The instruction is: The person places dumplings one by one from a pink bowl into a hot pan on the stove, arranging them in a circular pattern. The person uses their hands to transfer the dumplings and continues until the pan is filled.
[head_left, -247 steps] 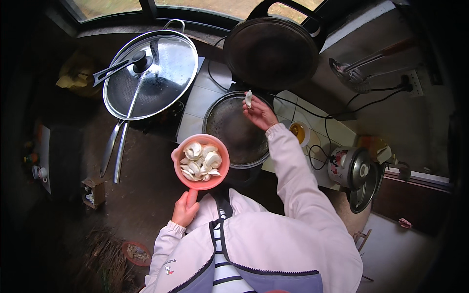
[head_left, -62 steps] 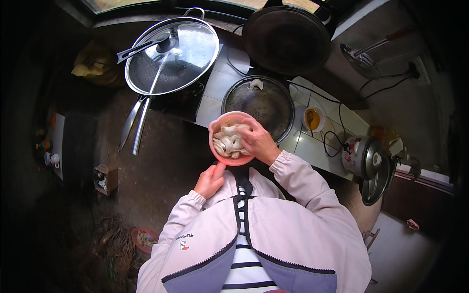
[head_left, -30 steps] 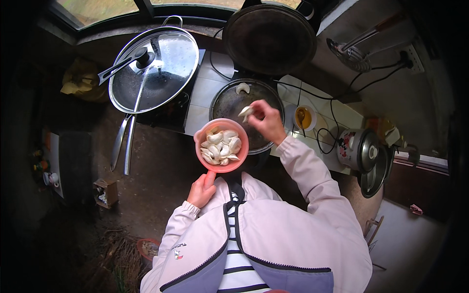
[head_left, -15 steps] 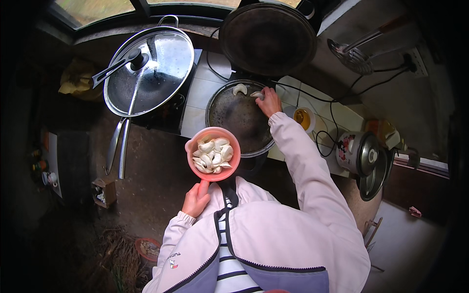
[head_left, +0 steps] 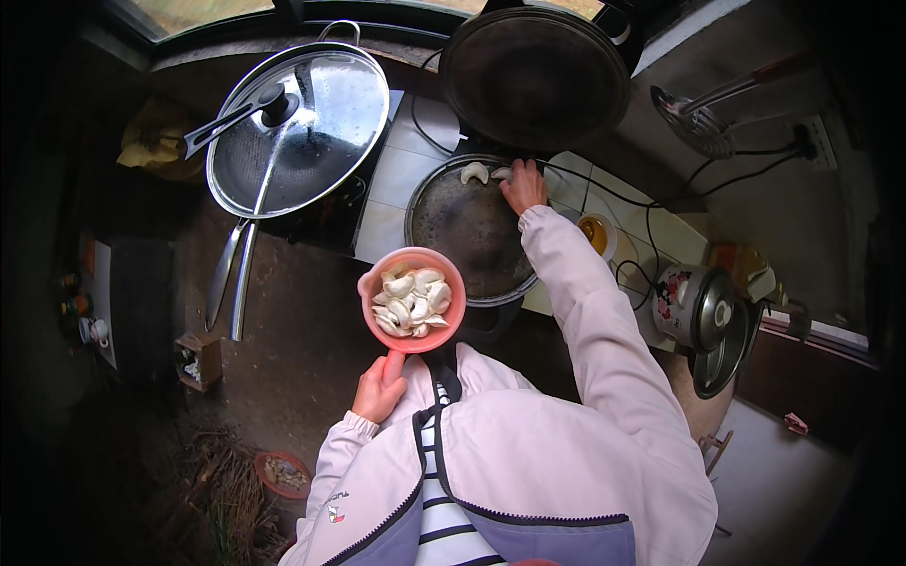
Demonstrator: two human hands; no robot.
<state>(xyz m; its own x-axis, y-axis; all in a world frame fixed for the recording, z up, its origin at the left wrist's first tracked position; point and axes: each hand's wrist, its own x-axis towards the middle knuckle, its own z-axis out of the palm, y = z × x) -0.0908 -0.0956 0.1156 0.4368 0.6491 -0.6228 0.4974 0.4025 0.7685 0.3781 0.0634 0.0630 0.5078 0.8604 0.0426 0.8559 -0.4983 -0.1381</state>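
Note:
My left hand (head_left: 379, 390) is closed round the handle of a pink plastic dipper (head_left: 366, 311), held upright in front of me. Several pale, crescent-shaped dumplings (head_left: 415, 300) are heaped in it. At the far edge of a round dark electric griddle (head_left: 453, 236), my right hand (head_left: 525, 189) has its fingers closed at a dumpling (head_left: 502, 174), partly hidden by the hand. Another dumpling (head_left: 475, 173) lies just left of it on the griddle surface. The griddle's round lid (head_left: 534, 80) stands raised behind.
A wok with a glass lid (head_left: 326, 123) sits to the left, its metal-handled tools (head_left: 247, 274) sticking out toward me. A small bowl of yellow liquid (head_left: 596, 234) is beside my right forearm. Cords run past a flowered rice cooker (head_left: 694, 307). A skimmer (head_left: 694, 121) hangs at right.
My right hand has shifted slightly and now covers more of the dumpling, which lies close beside the other one. The left hand and dipper stay put. The whole view has tilted slightly.

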